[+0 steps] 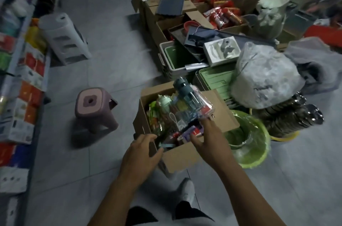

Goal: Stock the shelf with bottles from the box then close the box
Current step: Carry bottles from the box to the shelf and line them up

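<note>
An open brown cardboard box (185, 157) sits on the grey tiled floor at the person's feet, crammed with plastic-wrapped bottles and small packets. Just above its far right corner hangs the bottle being taken out, a clear plastic bottle with a blue-grey lid (192, 100), tilted and sheathed in a loose transparent wrapper. The right hand (205, 133) reaches up from the box's near side and pinches only the bottom end of it with the fingertips, the thumb standing apart lower down. The left hand (142, 151) hovers over the box's near left corner, fingers half curled and spread. A teal strap (166, 145) lies right at its fingertips, but in the blur I cannot tell if it is pinched. The long stocked shelf (24, 77) runs well off to the left of the box, with a pink plastic stool (94, 107) standing between them. That fingertip hold on slick wrapping looks thin to me: the bottle could slide out of its sleeve or swing and drop back into the box, or into the green plastic basin (248, 144) touching the box's right side. Carrying it across, a foot could also catch the stool.
</note>
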The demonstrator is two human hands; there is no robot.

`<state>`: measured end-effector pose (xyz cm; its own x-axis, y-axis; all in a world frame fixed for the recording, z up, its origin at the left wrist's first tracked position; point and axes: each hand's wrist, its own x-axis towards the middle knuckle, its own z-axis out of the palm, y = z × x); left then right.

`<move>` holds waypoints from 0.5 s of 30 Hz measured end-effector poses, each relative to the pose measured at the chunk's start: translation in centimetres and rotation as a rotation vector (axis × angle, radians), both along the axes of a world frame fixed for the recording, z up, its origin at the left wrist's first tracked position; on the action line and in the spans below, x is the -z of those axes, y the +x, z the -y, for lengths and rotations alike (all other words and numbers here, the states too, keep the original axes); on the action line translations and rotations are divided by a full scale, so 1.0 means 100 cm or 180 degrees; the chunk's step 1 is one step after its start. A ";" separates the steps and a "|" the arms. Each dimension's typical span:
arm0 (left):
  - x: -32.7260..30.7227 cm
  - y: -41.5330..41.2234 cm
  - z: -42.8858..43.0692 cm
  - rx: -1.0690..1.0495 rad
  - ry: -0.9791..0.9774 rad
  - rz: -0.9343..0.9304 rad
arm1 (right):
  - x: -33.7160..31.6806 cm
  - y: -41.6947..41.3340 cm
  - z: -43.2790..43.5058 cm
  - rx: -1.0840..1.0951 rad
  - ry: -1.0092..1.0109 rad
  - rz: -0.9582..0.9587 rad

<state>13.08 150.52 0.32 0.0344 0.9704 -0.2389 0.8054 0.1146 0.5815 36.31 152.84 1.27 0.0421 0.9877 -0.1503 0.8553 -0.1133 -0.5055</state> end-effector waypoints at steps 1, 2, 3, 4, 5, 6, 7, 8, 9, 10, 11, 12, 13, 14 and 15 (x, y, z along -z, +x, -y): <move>0.000 0.006 -0.015 -0.0070 -0.0002 0.0069 | 0.001 0.006 -0.021 -0.0017 -0.0012 0.0018; 0.000 0.013 -0.029 -0.0115 -0.0036 0.0125 | 0.003 0.012 -0.040 -0.0030 -0.0031 0.0052; 0.001 0.018 -0.042 -0.0139 -0.0083 0.0179 | 0.006 0.017 -0.057 -0.0020 -0.0083 0.0097; 0.004 0.022 -0.056 -0.0156 -0.0147 0.0243 | 0.010 0.022 -0.072 0.0017 -0.0123 0.0105; 0.006 0.027 -0.070 -0.0180 -0.0203 0.0330 | 0.013 0.027 -0.087 0.0085 -0.0167 0.0071; 0.008 0.032 -0.086 -0.0218 -0.0265 0.0430 | 0.018 0.032 -0.100 0.0157 -0.0209 0.0024; 0.011 0.037 -0.104 -0.0268 -0.0331 0.0540 | 0.023 0.036 -0.113 0.0229 -0.0279 0.0009; 0.014 0.042 -0.124 -0.0327 -0.0399 0.0668 | 0.029 0.040 -0.127 0.0305 -0.0341 0.0011; 0.018 0.046 -0.144 -0.0377 -0.0459 0.0815 | 0.035 0.044 -0.140 0.0401 -0.0406 0.0039; 0.022 0.051 -0.164 -0.0395 -0.0499 0.0939 | 0.042 0.047 -0.151 0.0493 -0.0459 0.0070; 0.027 0.056 -0.182 -0.0393 -0.0519 0.1029 | 0.047 0.048 -0.161 0.0580 -0.0519 0.0091; 0.032 0.061 -0.199 -0.0354 -0.0535 0.1067 | 0.053 0.050 -0.169 0.0675 -0.0564 0.0095; 0.038 0.067 -0.214 -0.0295 -0.0573 0.1085 | 0.058 0.050 -0.177 0.0793 -0.0609 0.0095; 0.043 0.072 -0.228 -0.0263 -0.0631 0.1091 | 0.063 0.051 -0.184 0.0926 -0.0651 0.0072; 0.047 0.077 -0.240 -0.0277 -0.0713 0.1096 | 0.067 0.051 -0.191 0.1036 -0.0726 0.0041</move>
<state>20.81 174.48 -4.36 0.0695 0.8986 -0.4333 0.5501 0.3278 0.7681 41.37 171.94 -5.42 0.3508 0.8638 -0.3616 0.7623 -0.4877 -0.4256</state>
